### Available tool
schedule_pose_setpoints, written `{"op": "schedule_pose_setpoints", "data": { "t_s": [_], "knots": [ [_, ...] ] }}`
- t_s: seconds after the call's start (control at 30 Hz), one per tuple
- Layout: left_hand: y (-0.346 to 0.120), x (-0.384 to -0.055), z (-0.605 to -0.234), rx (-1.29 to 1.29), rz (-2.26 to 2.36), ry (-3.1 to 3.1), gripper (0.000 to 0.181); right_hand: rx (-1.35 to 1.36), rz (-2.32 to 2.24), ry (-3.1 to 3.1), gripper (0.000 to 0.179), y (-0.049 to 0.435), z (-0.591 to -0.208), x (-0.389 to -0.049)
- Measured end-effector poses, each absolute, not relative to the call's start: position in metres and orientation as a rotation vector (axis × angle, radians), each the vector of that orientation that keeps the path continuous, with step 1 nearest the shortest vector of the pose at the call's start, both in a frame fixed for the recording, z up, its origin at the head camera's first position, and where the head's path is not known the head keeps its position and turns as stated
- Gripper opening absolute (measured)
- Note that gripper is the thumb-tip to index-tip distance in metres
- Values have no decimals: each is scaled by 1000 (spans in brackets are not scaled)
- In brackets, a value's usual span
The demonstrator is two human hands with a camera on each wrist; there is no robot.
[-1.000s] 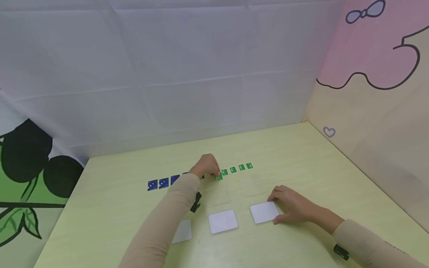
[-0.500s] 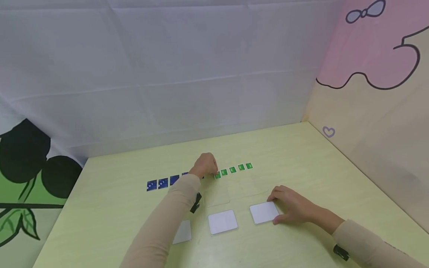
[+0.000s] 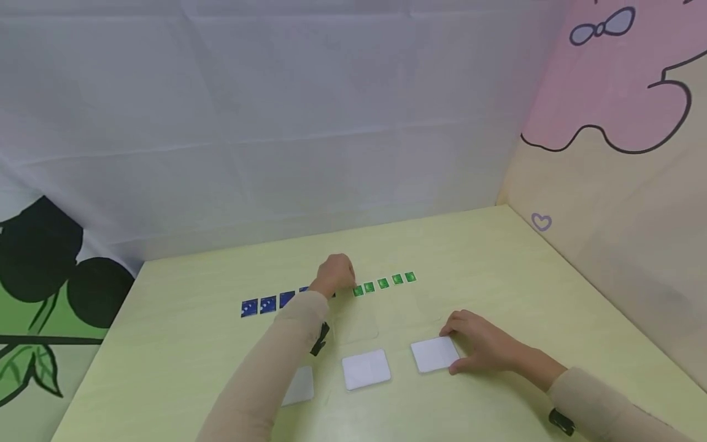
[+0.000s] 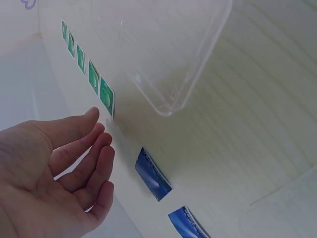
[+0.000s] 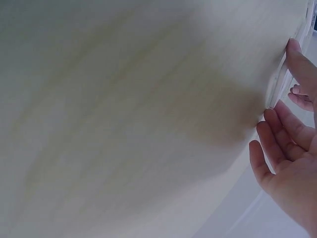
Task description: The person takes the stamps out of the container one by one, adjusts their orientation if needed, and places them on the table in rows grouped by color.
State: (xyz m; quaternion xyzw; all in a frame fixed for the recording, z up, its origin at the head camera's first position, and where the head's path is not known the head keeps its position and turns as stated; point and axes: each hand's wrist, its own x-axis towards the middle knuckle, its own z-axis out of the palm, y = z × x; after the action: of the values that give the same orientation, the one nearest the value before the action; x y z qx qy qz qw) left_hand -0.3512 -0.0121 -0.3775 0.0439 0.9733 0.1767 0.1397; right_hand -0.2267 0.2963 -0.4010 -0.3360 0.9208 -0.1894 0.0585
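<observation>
My left hand [image 3: 334, 273] hovers at the left end of a row of small green cards [image 3: 358, 291], above the table. In the left wrist view its thumb and fingers are loosely bent, with nothing between them, just short of the nearest green card [image 4: 106, 96]. Small blue cards [image 3: 267, 304] form another row to the left, partly hidden behind the left hand and sleeve. My right hand [image 3: 480, 341] holds the rightmost white rectangular piece [image 3: 433, 355] by its edges, thumb at the near corner and fingers at the far one. The piece lies on the table.
A second white piece [image 3: 366, 369] lies in the middle, and a third [image 3: 300, 387] is partly covered by the left sleeve. A clear plastic tray [image 4: 173, 106] stands between the white pieces and the card rows. A wall rises behind the table [image 3: 475, 245].
The left hand slid the leftmost green card slightly left into line with the row, then let it go. The right hand has stayed on its white piece.
</observation>
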Motion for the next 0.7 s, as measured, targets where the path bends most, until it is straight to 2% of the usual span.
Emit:
{"op": "schedule_pose_setpoints", "data": {
  "t_s": [0.2,0.7],
  "knots": [
    [-16,-346,-383,131,555,2819,10,-1034,-529,2827,52,294,-405,-224],
    [-18,-330,-368,119,569,2781,21,-1042,-503,2820,53,295,-402,-224]
  ]
}}
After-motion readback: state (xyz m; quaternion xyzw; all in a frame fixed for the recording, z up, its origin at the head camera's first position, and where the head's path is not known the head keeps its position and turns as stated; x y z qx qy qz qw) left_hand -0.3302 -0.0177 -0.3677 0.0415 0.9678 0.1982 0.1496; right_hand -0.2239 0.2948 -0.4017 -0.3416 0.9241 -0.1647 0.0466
